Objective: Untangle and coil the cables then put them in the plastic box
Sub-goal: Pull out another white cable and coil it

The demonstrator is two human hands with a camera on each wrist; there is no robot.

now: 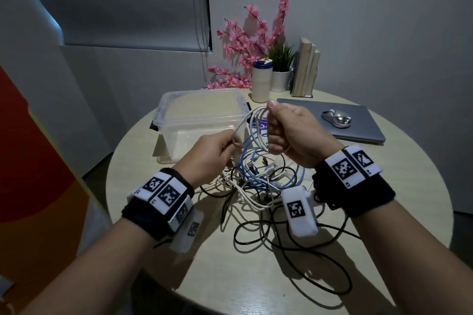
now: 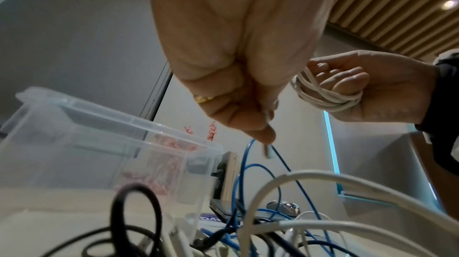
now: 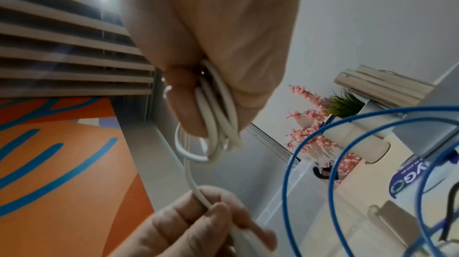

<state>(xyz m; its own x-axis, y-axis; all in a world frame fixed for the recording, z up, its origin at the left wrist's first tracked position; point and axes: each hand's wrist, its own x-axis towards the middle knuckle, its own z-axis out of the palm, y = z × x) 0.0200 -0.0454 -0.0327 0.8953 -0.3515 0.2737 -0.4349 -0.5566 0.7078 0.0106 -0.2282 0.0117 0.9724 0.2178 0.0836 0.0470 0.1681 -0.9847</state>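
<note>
My right hand (image 1: 284, 130) is raised above the table and grips a coil of white cable (image 1: 257, 120), its loops wrapped round the curled fingers (image 2: 340, 84). The coil (image 3: 218, 115) shows between fingers and palm in the right wrist view. My left hand (image 1: 217, 153) pinches the free end of the same white cable (image 3: 198, 196) a little lower and to the left. Under both hands lies a tangle of blue, white and black cables (image 1: 258, 186). The clear plastic box (image 1: 202, 112) stands open behind the left hand with no cable in it.
A closed grey laptop (image 1: 358, 125) with a silver mouse (image 1: 336, 117) on it lies at the right. At the back of the round table (image 1: 384, 199) stand pink flowers (image 1: 250, 41), a white tumbler (image 1: 261, 82), a small potted plant (image 1: 281, 69) and books (image 1: 305, 69). Black cable loops (image 1: 307, 258) trail toward the near edge.
</note>
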